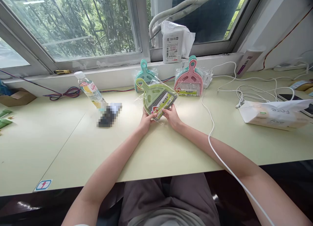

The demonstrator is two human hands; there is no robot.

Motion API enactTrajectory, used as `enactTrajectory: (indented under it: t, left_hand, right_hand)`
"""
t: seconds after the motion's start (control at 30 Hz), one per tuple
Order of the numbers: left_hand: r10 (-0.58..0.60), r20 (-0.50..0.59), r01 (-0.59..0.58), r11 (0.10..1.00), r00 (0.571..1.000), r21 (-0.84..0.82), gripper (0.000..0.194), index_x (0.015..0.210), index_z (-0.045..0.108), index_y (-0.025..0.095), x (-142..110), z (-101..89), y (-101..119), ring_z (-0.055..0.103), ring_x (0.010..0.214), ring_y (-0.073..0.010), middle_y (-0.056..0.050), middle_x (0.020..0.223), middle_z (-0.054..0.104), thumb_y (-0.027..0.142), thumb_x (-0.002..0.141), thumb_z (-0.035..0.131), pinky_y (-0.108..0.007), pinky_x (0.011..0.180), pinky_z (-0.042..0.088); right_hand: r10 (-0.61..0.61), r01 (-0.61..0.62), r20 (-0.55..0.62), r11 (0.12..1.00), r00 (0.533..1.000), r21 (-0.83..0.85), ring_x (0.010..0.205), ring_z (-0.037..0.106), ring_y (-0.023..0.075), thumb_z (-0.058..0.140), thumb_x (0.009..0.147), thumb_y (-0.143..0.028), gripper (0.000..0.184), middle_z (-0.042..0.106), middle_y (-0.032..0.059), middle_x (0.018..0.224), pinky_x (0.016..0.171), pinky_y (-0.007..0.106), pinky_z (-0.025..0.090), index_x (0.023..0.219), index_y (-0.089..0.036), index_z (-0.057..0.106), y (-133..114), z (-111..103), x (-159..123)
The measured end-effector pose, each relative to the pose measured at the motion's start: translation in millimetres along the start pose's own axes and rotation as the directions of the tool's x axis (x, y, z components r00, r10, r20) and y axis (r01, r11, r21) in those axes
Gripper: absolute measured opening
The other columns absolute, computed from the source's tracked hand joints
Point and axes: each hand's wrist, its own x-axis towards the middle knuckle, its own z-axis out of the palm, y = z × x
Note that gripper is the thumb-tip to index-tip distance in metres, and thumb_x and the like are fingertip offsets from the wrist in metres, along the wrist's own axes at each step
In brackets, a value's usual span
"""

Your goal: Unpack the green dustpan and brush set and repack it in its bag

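While both my left hand (146, 119) and right hand (172, 116) grip the wrapped green dustpan set (156, 97), I'm handling its packaging; opening it needs a firm pinch.

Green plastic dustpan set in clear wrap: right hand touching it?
Touching. Head view shows the right hand pinching the green plastic dustpan set's lower edge with its fingers.

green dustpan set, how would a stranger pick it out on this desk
On the pale desk under the window, find the two hands at its middle. They hold the green dustpan set in clear wrap; the teal set and pink set stand untouched behind.
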Motion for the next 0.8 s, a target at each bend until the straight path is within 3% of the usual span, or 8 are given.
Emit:
enactTrajectory:
  t: [0.33, 0.63, 0.8]
  left_hand:
    - [-0.035, 0.045, 0.035, 0.999, 0.998, -0.001, 0.076, 0.13, 0.04, 0.034, 5, -3.4, -2, 0.063, 0.108, -0.0237, -0.003, 0.124, 0.062, 0.022, 0.064, 0.076, -0.034, 0.076, 0.058]
    - [-0.057, 0.064, 0.057, 0.998, 0.996, -0.002, 0.076, 0.13, 0.039, 0.032, 5, -4.0, -4, 0.065, 0.105, -0.0231, -0.004, 0.125, 0.061, 0.023, 0.065, 0.076, -0.033, 0.074, 0.059]
    - [-0.108, 0.06, 0.109, 0.994, 0.992, -0.024, 0.082, 0.134, 0.035, 0.032, 5, -3.8, -4, 0.069, 0.095, -0.0229, -0.005, 0.12, 0.064, 0.022, 0.064, 0.077, -0.039, 0.078, 0.06]
  right_hand:
    - [-0.051, 0.041, -0.122, 0.995, 0.991, -0.09, 0.093, 0.067, 0.0175, 0.065, 0.076, -0.029, 0.03, 0.066, -0.0011, 0.103, 0.085, 0.039, 0.06, 0.102, -0.027, 0.051, -10, -16, 19]
    - [-0.026, 0.018, -0.164, 0.998, 0.986, -0.054, 0.089, 0.068, 0.0165, 0.067, 0.079, -0.034, 0.027, 0.068, -0.002, 0.1, 0.081, 0.036, 0.062, 0.1, -0.026, 0.052, -6, -18, 19]
    - [-0.021, 0.011, -0.186, 0.998, 0.982, -0.056, 0.088, 0.069, 0.0175, 0.068, 0.079, -0.035, 0.028, 0.069, -0.0016, 0.1, 0.08, 0.036, 0.062, 0.101, -0.027, 0.052, -2, -21, 21]
